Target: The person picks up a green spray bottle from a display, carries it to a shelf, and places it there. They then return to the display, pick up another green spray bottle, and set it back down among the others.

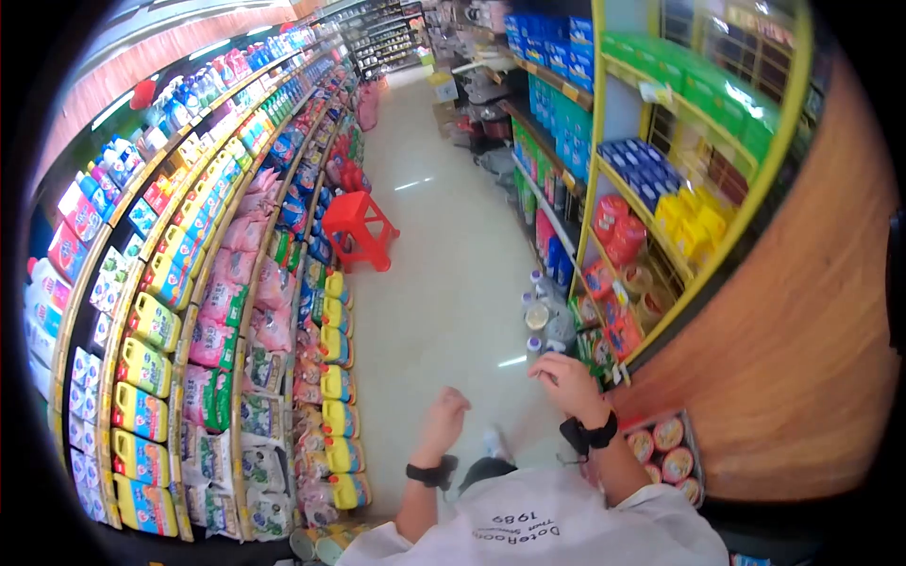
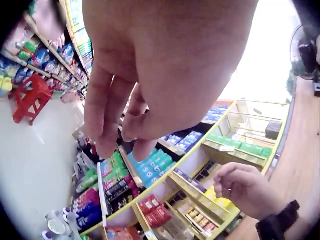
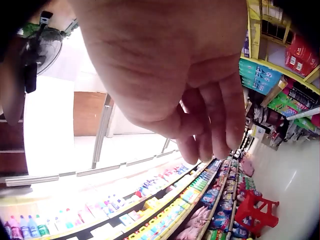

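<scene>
Held up in front of the body over the aisle floor, the left hand (image 1: 444,421) has loosely bent fingers with nothing between them. To its right, the right hand (image 1: 573,387) hangs relaxed and holds nothing. Each wrist wears a black band. In the left wrist view the left hand (image 2: 160,70) fills the top, fingers loosely bent, with the right hand (image 2: 245,189) beyond it in front of the yellow-framed shelf. The right wrist view has the right hand (image 3: 175,75) with relaxed fingers pointing down. White bottles with purple caps (image 1: 536,311) stand on the floor nearest the right hand.
Shelves along the left carry detergent jugs (image 1: 142,457) and pink bags (image 1: 215,344). A red plastic stool (image 1: 359,231) stands in the aisle. At right is a yellow-framed shelf (image 1: 587,203) with boxed goods, a wooden surface (image 1: 783,377) and a box of round tubs (image 1: 668,434).
</scene>
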A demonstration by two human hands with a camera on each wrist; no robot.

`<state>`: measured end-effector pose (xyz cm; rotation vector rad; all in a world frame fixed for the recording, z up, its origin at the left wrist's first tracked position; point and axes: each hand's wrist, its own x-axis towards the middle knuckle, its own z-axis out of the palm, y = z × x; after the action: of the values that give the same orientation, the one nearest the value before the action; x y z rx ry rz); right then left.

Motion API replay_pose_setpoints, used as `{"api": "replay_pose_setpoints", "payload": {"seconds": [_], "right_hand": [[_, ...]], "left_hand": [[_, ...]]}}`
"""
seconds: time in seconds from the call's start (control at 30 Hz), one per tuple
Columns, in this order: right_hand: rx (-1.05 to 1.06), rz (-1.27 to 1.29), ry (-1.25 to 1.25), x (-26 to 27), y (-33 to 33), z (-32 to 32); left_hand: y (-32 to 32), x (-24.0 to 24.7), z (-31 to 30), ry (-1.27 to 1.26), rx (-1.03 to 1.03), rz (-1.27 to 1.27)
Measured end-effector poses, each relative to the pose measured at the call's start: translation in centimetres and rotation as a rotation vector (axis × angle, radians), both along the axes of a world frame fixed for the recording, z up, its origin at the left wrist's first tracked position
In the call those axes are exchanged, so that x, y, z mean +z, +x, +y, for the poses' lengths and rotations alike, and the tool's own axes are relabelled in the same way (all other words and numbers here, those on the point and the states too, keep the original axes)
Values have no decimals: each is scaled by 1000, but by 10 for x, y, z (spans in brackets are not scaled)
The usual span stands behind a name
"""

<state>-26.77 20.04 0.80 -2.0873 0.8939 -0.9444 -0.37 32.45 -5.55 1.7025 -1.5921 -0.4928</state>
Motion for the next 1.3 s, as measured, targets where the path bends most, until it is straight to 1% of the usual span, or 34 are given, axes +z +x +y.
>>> {"api": "replay_pose_setpoints", "payload": {"seconds": [0.07,0.1,0.17,0.27,0.3,0.4,0.5,0.57,0.6,0.67,0.73,0.8,0.87,0.93,1.0,1.03,1.1,1.17,1.2,1.27,1.3], "right_hand": [[-20,-5,-18,2,22,-30],[-15,36,-33,13,32,-46],[-67,11,-12,27,54,-73],[-112,-9,-56,27,77,-111],[-123,-8,-49,28,83,-121],[-175,10,-13,28,98,-151],[-217,4,41,33,111,-188],[-223,28,75,42,117,-216],[-227,38,46,43,120,-234],[-221,66,4,42,125,-271],[-175,99,-147,53,126,-305],[-83,141,-255,98,128,-331],[-4,193,-322,151,127,-352],[106,209,-439,195,123,-374],[255,196,-565,232,125,-400],[330,188,-626,247,127,-412],[334,201,-636,269,139,-420],[391,211,-718,284,148,-436],[444,209,-789,289,151,-446],[400,252,-641,309,158,-457],[302,295,-415,327,162,-450]], "left_hand": [[47,2,-26,2,15,-23],[67,4,-37,-41,37,-38],[106,14,-68,-133,73,-78],[148,13,-109,-76,105,-134],[155,20,-122,-80,95,-165],[163,21,-157,-57,76,-149],[160,5,-197,4,-25,-111],[159,4,-230,-2,-72,65],[160,3,-246,-1,-91,156],[170,17,-290,-139,-130,131],[178,99,-329,-267,-153,76],[202,161,-363,-407,-196,-125],[220,215,-395,-656,-231,-263],[226,261,-418,-803,-309,-333],[224,287,-441,-977,-374,-343],[232,298,-464,-1110,-520,-428],[235,316,-484,-1144,-612,-458],[230,325,-475,-955,-471,-430],[238,337,-492,-921,-551,-378],[254,360,-527,-843,-705,-267],[257,376,-520,-642,-687,-285]]}}
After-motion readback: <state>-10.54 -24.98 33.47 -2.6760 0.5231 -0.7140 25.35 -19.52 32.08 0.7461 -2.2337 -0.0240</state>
